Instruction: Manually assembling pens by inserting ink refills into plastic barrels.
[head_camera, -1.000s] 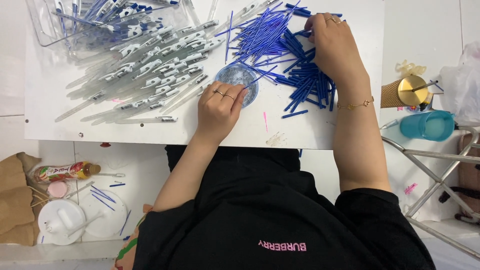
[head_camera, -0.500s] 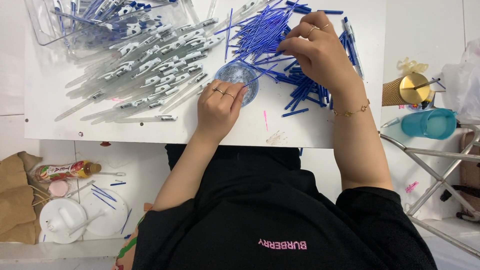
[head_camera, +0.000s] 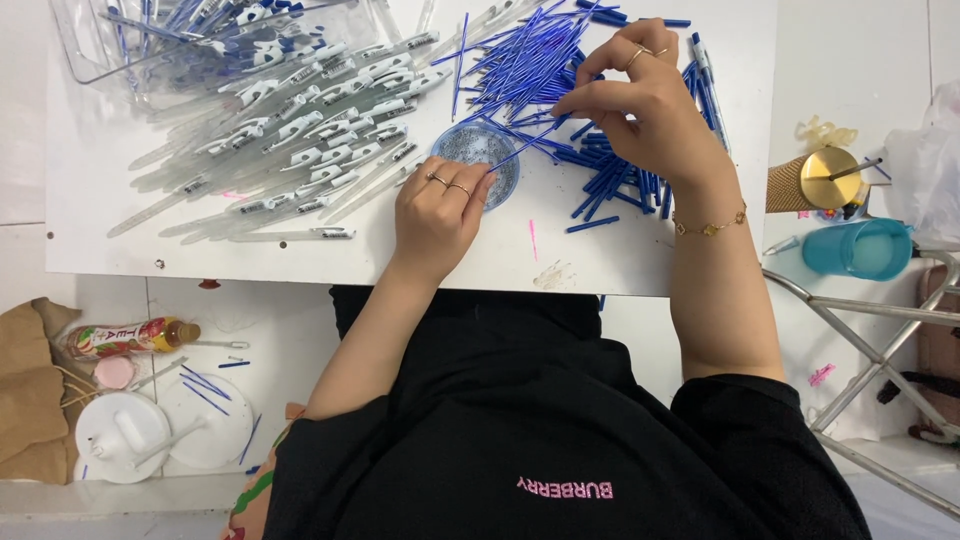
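Observation:
My right hand (head_camera: 650, 105) pinches one thin blue refill (head_camera: 520, 150) and holds it slanted down toward a small round clear dish (head_camera: 470, 150) of tiny parts. A heap of blue refills (head_camera: 560, 60) lies under and around that hand. My left hand (head_camera: 440, 215) rests on the white table (head_camera: 300, 265) with its fingers curled at the near edge of the dish. Whether those fingers pinch a small part cannot be told. A spread of clear pen barrels (head_camera: 300, 130) lies to the left of the dish.
A clear plastic tray (head_camera: 150, 45) with pens sits at the far left corner. To the right stand a gold-lidded cup (head_camera: 815, 180) and a teal cup (head_camera: 860, 248) on a metal-framed stand. A bottle (head_camera: 120, 338), paper bag and white lids lie on the floor at left.
My right hand lifted off the blue heap, drew back toward the dish and now holds a single blue refill. My left hand stayed at the dish.

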